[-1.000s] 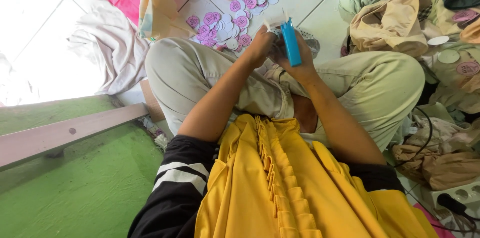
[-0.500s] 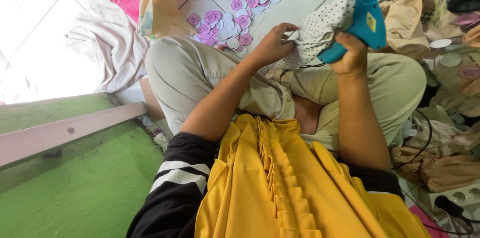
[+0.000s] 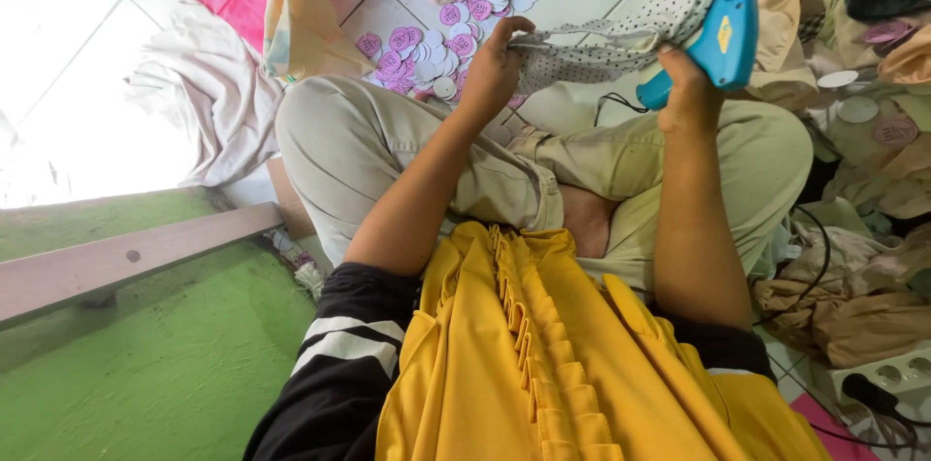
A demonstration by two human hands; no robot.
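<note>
Fingers [image 3: 504,39] of the left hand [image 3: 493,73] pinch the soft, light dotted cloth [image 3: 621,34] by its edge, held up over the knees, while the right hand [image 3: 690,93] grips a blue tag gun [image 3: 722,39].

Glossy blue moulded plastic on the tagging gun [image 3: 722,44], soft matt dotted woven cloth on the garment [image 3: 621,34], thin smooth card on the round pink and white tags [image 3: 436,59], pleated matt yellow fabric [image 3: 543,364], glazed white tile floor [image 3: 87,25], rough painted green wall [image 3: 126,374].
</note>
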